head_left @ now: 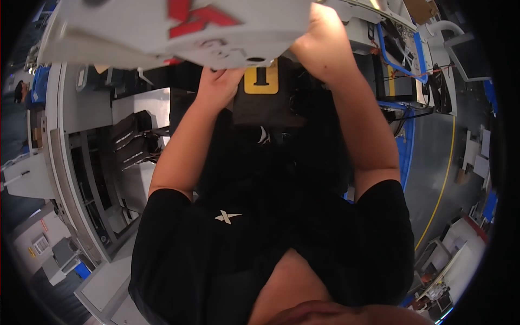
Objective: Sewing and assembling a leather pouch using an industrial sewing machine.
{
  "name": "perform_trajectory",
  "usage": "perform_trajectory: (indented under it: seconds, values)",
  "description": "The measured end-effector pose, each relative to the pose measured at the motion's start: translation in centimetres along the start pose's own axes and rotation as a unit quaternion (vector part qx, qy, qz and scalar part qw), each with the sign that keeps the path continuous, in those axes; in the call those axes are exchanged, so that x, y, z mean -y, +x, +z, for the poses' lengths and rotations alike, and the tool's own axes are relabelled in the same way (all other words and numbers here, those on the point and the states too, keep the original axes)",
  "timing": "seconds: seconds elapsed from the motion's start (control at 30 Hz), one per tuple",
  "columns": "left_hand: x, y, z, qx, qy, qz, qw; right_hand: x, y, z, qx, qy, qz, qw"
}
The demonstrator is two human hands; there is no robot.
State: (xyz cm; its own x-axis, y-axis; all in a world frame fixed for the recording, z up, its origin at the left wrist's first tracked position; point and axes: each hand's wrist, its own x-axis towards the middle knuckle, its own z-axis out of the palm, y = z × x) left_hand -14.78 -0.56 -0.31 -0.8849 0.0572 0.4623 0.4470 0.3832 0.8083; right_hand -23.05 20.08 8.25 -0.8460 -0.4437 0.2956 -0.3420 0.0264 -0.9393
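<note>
A large pale grey-white panel (pixel 108 32) with red markings fills the upper part of the view, tilted and a little blurred. My right hand (pixel 323 40) grips its right edge, the fingertips hidden behind it. Lower down, my left hand (pixel 219 86) is closed at the panel's near edge, its fingers partly covered by the panel. Just right of the left hand is a dark block-shaped thing (pixel 268 111) bearing a yellow label (pixel 261 86) with a black mark. Part of it is hidden beneath the panel.
On the left stands a grey metal frame (pixel 57 146) beside a compartment with black parts (pixel 132 138). At the upper right are a blue-edged tray (pixel 398 59), loose cables and a monitor (pixel 470 57). A yellow floor line (pixel 441 195) runs along the right.
</note>
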Motion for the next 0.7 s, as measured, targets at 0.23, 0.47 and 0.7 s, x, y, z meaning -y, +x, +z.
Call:
perform_trajectory:
  seconds: [0.23, 0.47, 0.7]
  values:
    - [-0.3, 0.7, 0.9, -0.031, -0.208, -0.082, 0.974, 1.9, 0.2, 0.6, 0.016, -0.268, -0.093, 0.959]
    - [-0.8, 2.2, 1.4, 0.014, -0.281, -0.061, 0.958, -4.0, 0.5, -3.3, 0.079, -0.481, -0.287, 0.824]
    - [0.4, 2.3, 1.5, 0.014, -0.296, -0.049, 0.954, 0.5, -2.7, 1.3, -0.028, -0.089, -0.054, 0.994]
